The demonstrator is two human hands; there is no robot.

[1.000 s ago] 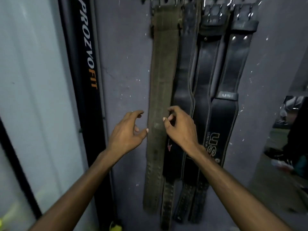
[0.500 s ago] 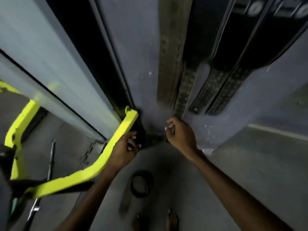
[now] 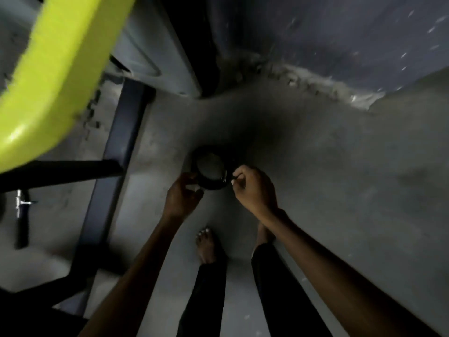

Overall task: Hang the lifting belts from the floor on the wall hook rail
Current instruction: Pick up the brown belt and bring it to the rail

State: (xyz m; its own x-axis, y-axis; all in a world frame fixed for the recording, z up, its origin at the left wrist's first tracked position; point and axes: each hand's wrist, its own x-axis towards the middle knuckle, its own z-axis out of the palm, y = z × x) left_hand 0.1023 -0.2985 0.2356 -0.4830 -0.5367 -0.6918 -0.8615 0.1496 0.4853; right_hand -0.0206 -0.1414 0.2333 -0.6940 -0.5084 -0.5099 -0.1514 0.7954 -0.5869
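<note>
A coiled black lifting belt lay on the grey floor near the foot of the wall, just ahead of the person's bare foot. The left hand was curled with its fingers at the coil's near-left edge, and the right hand was pinched closed at its right edge; the blur hid whether either truly gripped it. A yellow-green frame crossed the upper left.
</note>
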